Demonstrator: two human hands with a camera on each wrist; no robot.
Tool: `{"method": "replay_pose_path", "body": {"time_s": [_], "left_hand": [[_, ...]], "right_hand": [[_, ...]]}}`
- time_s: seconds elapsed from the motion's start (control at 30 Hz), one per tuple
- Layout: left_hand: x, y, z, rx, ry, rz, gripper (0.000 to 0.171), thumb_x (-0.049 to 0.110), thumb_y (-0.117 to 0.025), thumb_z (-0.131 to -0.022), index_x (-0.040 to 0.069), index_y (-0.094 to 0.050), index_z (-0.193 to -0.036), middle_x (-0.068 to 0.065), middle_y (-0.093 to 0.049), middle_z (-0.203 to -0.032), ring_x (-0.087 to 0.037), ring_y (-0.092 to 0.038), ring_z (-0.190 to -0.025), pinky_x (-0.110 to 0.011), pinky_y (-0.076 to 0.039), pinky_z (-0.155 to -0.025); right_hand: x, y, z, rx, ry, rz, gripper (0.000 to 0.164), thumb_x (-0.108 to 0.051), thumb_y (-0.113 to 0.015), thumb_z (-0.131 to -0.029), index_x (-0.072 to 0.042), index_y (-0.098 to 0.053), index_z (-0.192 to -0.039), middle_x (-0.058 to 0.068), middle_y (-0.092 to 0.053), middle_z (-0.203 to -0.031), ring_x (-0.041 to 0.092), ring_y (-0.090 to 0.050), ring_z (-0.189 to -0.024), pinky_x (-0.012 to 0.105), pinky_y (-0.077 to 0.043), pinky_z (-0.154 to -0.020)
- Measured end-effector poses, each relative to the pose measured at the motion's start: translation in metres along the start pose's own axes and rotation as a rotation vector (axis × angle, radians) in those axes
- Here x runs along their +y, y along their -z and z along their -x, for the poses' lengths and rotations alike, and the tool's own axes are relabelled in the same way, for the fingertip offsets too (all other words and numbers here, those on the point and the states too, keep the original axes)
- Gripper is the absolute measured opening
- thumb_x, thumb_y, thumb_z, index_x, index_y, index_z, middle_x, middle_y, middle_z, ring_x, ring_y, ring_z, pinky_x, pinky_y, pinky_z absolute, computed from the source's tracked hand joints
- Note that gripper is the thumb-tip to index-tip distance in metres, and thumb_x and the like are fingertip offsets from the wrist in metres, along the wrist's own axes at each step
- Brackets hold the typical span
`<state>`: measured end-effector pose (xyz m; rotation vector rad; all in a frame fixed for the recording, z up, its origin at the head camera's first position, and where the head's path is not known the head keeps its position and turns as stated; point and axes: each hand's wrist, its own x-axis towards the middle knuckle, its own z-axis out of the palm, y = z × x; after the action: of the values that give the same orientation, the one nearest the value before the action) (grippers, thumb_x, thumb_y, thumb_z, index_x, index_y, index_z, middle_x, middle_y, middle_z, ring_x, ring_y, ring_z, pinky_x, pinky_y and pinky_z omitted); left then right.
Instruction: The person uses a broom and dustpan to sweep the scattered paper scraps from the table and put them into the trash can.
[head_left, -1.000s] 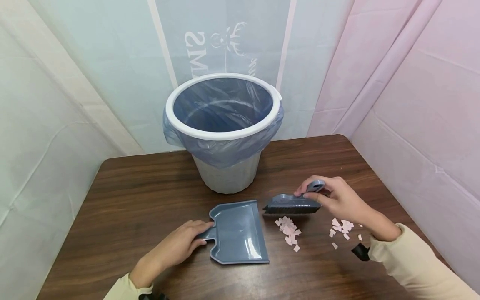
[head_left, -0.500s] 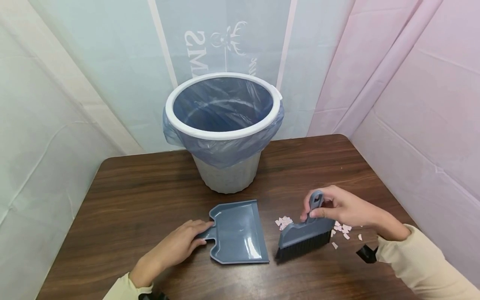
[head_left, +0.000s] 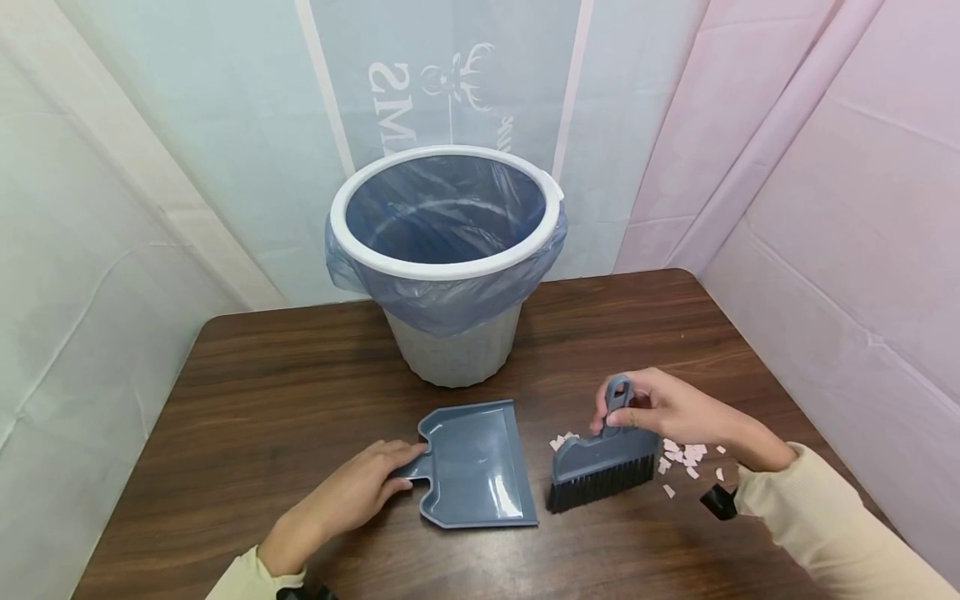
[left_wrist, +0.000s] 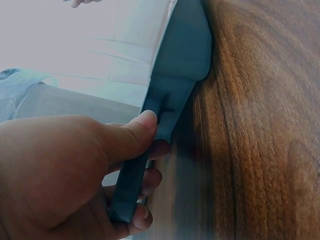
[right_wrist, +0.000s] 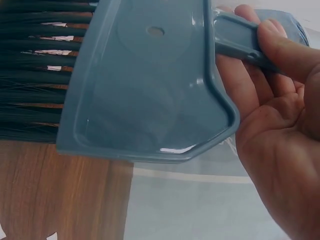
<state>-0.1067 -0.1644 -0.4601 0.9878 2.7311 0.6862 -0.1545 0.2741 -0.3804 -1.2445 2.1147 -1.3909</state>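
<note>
My left hand [head_left: 356, 492] grips the short handle of a blue-grey dustpan [head_left: 476, 467] that lies on the table, its flat lip facing right. In the left wrist view the thumb presses on the dustpan handle [left_wrist: 131, 187] with fingers curled beneath. My right hand [head_left: 667, 408] holds a matching hand brush [head_left: 603, 458] by its handle, dark bristles pointing down just right of the lip. Behind the brush a pile of pale pink paper scraps [head_left: 562, 440] is partly hidden. More paper scraps [head_left: 684, 452] lie under and beside the right wrist.
A white waste bin [head_left: 453, 346] lined with a translucent blue bag stands at the back of the dark wooden table [head_left: 285, 375]. Pale fabric hangs around the back and both sides.
The right hand has brought the brush from behind the near pile toward me and turned it upright, now in front of the scraps. Left hand and dustpan stay still.
</note>
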Motion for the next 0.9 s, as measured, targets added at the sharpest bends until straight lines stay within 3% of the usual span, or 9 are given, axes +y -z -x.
{"method": "replay_pose_path", "body": {"time_s": [0.27,0.5,0.7,0.8,0.9], "left_hand": [[0.001,0.0,0.0,0.001,0.014,-0.002,0.047,0.015,-0.068,-0.098,0.004,-0.057,-0.143,-0.012,-0.063,-0.135,-0.03,-0.059,-0.124,-0.048,-0.049,-0.102],[0.002,0.0,0.0,0.017,-0.011,-0.032,0.046,0.015,-0.068,-0.098,0.005,-0.058,-0.142,-0.01,-0.065,-0.13,-0.029,-0.061,-0.119,-0.047,-0.051,-0.099],[0.003,-0.003,-0.002,0.049,-0.041,-0.1,0.045,0.013,-0.07,-0.096,0.004,-0.06,-0.139,-0.008,-0.067,-0.124,-0.026,-0.063,-0.11,-0.046,-0.054,-0.094],[0.004,-0.003,-0.003,0.053,-0.029,-0.127,0.045,0.012,-0.071,-0.096,0.003,-0.061,-0.138,-0.008,-0.067,-0.124,-0.025,-0.064,-0.109,-0.046,-0.054,-0.093],[0.006,-0.003,-0.004,0.055,-0.015,-0.144,0.045,0.012,-0.072,-0.095,0.003,-0.061,-0.138,-0.009,-0.067,-0.124,-0.025,-0.064,-0.108,-0.046,-0.055,-0.092]], "right_hand": [[-0.001,0.003,-0.006,0.107,-0.023,0.056,0.023,0.01,-0.06,-0.097,-0.008,-0.063,-0.11,0.007,-0.074,-0.102,0.02,-0.071,-0.096,0.03,-0.059,-0.074],[-0.016,-0.002,-0.004,0.383,-0.074,0.199,0.021,0.01,-0.061,-0.097,-0.008,-0.062,-0.107,0.005,-0.073,-0.099,0.014,-0.069,-0.086,0.024,-0.052,-0.062],[-0.031,-0.022,-0.007,0.63,-0.075,0.427,0.024,0.012,-0.067,-0.091,-0.007,-0.061,-0.104,0.001,-0.072,-0.093,0.006,-0.068,-0.081,0.018,-0.051,-0.058],[-0.036,-0.037,-0.008,0.727,-0.069,0.61,0.027,0.015,-0.069,-0.085,-0.004,-0.06,-0.101,0.003,-0.071,-0.089,0.004,-0.065,-0.075,0.013,-0.051,-0.058],[-0.038,-0.051,-0.009,0.782,-0.078,0.805,0.027,0.014,-0.069,-0.081,-0.001,-0.058,-0.1,0.005,-0.067,-0.084,0.006,-0.059,-0.066,0.016,-0.051,-0.055]]}}
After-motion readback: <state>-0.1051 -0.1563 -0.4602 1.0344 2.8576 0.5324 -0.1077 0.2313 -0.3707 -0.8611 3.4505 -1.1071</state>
